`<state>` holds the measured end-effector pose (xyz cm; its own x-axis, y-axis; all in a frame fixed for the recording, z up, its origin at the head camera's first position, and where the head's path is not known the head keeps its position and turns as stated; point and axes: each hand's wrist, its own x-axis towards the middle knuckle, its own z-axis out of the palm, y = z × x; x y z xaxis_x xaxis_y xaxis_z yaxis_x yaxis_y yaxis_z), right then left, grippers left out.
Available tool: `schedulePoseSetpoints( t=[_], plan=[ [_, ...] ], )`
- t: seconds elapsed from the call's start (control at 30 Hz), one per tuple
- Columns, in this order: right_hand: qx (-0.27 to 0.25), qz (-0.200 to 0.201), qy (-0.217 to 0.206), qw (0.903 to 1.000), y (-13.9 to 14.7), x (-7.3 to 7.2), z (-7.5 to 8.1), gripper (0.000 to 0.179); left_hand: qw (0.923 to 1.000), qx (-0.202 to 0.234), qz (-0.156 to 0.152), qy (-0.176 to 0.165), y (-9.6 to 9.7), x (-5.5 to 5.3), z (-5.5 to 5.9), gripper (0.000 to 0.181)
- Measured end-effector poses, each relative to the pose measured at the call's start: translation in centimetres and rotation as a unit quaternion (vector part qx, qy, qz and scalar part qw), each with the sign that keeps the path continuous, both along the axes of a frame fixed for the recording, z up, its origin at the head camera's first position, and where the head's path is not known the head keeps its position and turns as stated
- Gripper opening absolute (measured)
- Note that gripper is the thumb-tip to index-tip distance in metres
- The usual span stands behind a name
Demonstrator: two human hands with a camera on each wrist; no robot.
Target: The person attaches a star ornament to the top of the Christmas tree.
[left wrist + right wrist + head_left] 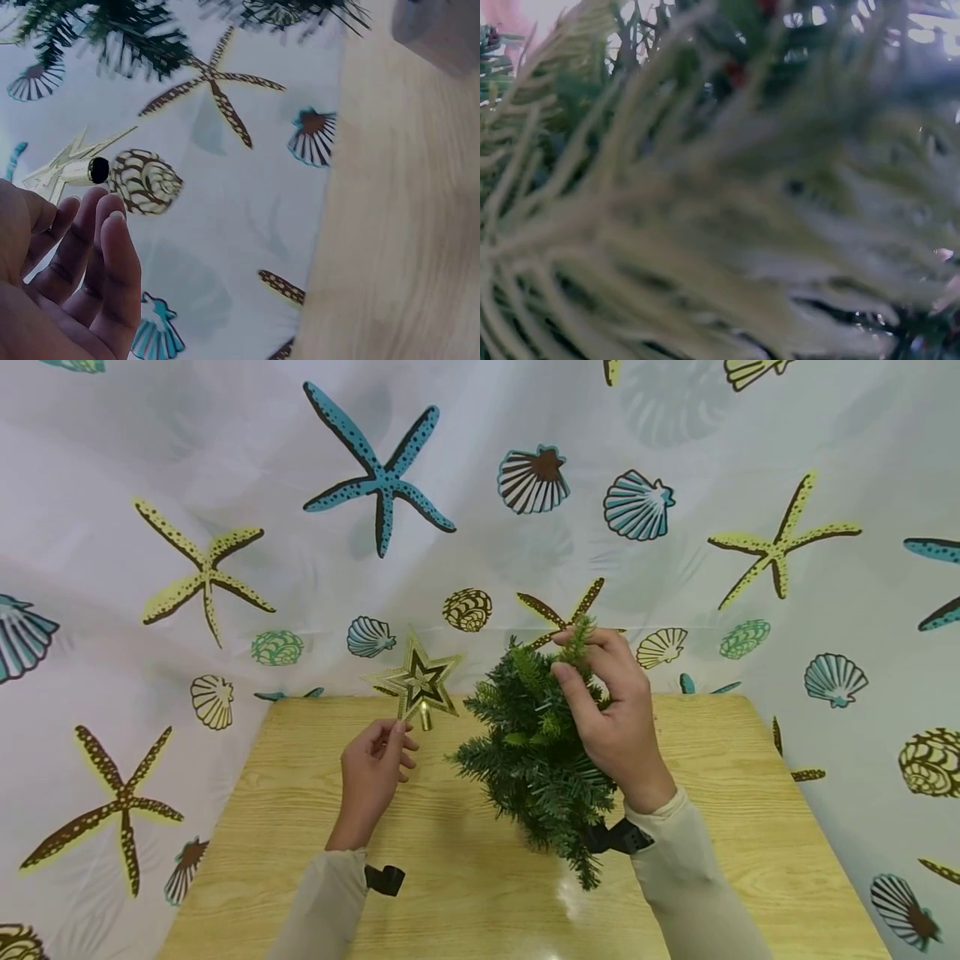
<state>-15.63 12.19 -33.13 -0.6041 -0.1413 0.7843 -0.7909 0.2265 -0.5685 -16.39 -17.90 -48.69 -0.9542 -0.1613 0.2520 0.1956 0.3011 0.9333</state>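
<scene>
A gold glitter star tree topper with a short tube socket is held up over the table's far edge. My left hand pinches one of its lower points between thumb and index finger, the other fingers loosely curled. To its right stands a small artificial Christmas tree with dark green branches. My right hand grips the light-green sprig at its top between thumb and fingers. Blurred needles fill the right wrist view and hide that hand's fingertips.
The tree stands on a light wood-grain table. A white curtain printed with starfish and shells hangs behind it and along both sides. In the left wrist view, a greyish object shows at the top right corner.
</scene>
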Motion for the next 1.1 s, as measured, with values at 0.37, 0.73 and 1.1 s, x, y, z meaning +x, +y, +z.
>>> schedulePoseSetpoints(
  t=[0.37,0.73,1.1],
  plan=[
    [0.013,-0.014,0.019,0.9996,-0.1,0.0,0.0,0.012,0.9989,0.037,0.002,0.027,2.2,1.2,6.2,0.028],
    [0.022,-0.024,0.018,0.9993,-0.2,0.2,-0.1,0.015,0.9944,0.069,-0.004,0.080,2.7,0.7,7.1,0.026],
    [0.025,-0.026,0.027,0.9990,-0.4,0.2,-0.1,0.013,0.9817,0.103,-0.024,0.159,3.8,0.5,10.3,0.025]
  ],
)
